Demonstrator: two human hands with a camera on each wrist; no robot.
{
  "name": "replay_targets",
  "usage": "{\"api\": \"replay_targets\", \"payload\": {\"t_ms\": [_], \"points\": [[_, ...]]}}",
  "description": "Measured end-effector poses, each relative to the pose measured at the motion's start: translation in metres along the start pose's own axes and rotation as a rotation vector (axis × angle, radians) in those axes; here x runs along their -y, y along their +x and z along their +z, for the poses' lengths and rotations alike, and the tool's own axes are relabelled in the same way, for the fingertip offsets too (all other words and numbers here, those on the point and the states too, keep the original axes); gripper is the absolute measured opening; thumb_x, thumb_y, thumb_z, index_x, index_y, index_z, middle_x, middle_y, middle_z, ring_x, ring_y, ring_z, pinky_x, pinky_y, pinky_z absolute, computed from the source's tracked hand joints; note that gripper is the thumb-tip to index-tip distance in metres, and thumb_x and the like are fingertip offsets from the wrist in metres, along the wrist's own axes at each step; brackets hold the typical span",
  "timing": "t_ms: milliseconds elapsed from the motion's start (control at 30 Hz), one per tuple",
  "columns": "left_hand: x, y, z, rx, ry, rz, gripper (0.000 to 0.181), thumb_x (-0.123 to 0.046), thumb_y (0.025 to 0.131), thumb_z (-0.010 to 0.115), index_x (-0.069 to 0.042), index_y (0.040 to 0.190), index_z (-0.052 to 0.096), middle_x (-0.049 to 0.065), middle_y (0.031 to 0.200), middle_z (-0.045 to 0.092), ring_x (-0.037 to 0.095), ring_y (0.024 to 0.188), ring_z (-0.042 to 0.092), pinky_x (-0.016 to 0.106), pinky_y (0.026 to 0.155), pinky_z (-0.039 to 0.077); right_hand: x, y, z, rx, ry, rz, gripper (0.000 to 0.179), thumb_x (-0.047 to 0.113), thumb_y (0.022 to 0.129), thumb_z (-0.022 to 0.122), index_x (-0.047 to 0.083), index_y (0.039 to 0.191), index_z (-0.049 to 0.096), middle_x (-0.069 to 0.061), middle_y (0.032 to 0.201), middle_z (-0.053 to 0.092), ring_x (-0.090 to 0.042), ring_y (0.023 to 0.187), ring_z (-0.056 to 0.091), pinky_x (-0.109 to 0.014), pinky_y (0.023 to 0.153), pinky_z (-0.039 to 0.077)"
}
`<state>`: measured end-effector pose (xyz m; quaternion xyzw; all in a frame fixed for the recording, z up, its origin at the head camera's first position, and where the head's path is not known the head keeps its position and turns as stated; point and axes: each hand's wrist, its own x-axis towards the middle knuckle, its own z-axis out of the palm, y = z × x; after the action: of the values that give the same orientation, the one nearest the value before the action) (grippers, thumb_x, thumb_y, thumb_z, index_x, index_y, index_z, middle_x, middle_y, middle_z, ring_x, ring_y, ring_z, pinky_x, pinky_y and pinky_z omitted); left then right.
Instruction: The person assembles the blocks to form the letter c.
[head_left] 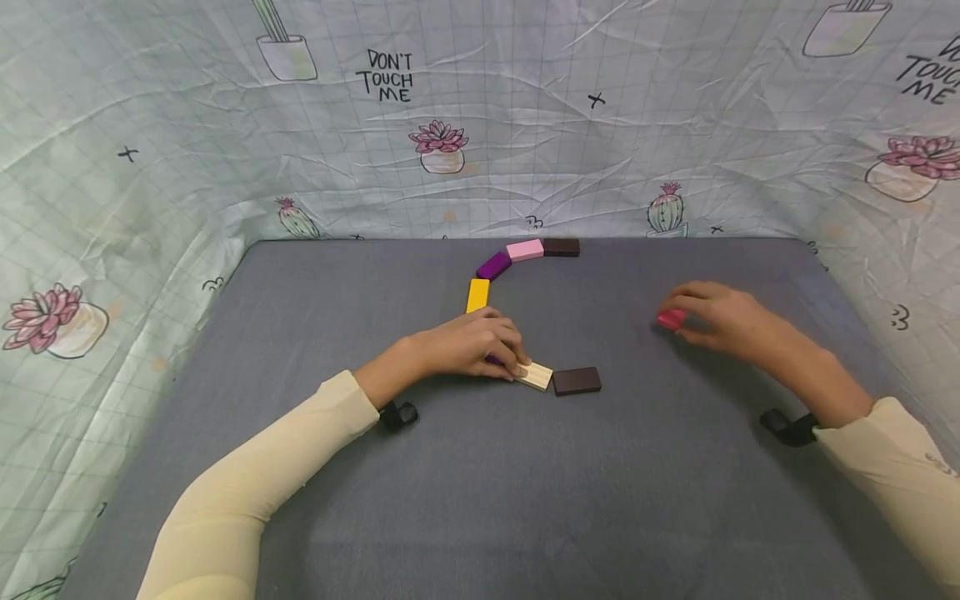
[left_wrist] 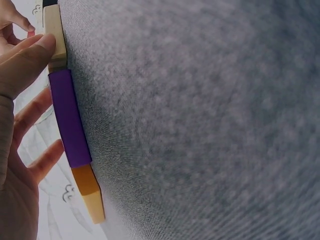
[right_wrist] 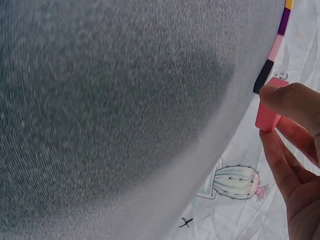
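My left hand (head_left: 480,346) pinches a plain wooden block (head_left: 537,377) lying on the dark surface, with the thumb on its near side. Next to that block's right end lies a dark brown block (head_left: 577,381). Under the left hand is a purple block (left_wrist: 71,120), mostly hidden in the head view but plain in the left wrist view. Off to the right, my right hand (head_left: 720,317) holds a pinkish-red block (right_wrist: 267,115) between thumb and fingers. Whether this block touches the surface I cannot tell.
Beyond the left hand a curve of blocks runs on: yellow (head_left: 477,295), purple (head_left: 493,266), pink (head_left: 525,250) and dark brown (head_left: 561,247) near the back edge. A printed cloth (head_left: 510,150) hangs behind the grey surface (head_left: 525,500) and along its sides.
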<state>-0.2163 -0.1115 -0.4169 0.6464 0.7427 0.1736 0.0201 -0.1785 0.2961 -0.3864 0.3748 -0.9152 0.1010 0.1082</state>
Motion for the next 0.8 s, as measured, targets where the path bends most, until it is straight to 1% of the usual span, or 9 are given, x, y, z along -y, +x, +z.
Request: {"api": "replay_targets", "payload": {"t_ms": [267, 600, 800], "points": [[-0.001, 0.0, 0.0, 0.004, 0.011, 0.007, 0.011, -0.026, 0.094, 0.075, -0.021, 0.1, 0.082, -0.008, 0.106, 0.071, 0.012, 0.108, 0.061, 0.044, 0.101, 0.042, 0.008, 0.001, 0.001, -0.004, 0.02, -0.009, 0.047, -0.003, 0.066, 0.091, 0.009, 0.108, 0.073, -0.011, 0.113, 0.068, -0.034, 0.103, 0.066, -0.055, 0.076, 0.054], [0.0, 0.0, 0.001, 0.007, 0.015, -0.003, 0.013, -0.025, 0.093, 0.076, -0.021, 0.104, 0.082, -0.008, 0.106, 0.072, 0.012, 0.107, 0.061, 0.044, 0.102, 0.041, 0.017, 0.001, 0.004, -0.028, 0.033, -0.038, 0.046, -0.004, 0.067, 0.09, 0.008, 0.108, 0.073, -0.012, 0.113, 0.068, -0.034, 0.102, 0.067, -0.053, 0.075, 0.055], [0.001, 0.0, 0.001, 0.003, 0.014, 0.003, 0.013, -0.026, 0.094, 0.076, -0.021, 0.104, 0.082, -0.009, 0.106, 0.071, 0.011, 0.107, 0.061, 0.044, 0.101, 0.041, 0.025, 0.002, 0.005, -0.035, 0.044, -0.058, 0.046, -0.004, 0.066, 0.09, 0.008, 0.108, 0.073, -0.011, 0.112, 0.069, -0.032, 0.101, 0.067, -0.052, 0.074, 0.056]]}}
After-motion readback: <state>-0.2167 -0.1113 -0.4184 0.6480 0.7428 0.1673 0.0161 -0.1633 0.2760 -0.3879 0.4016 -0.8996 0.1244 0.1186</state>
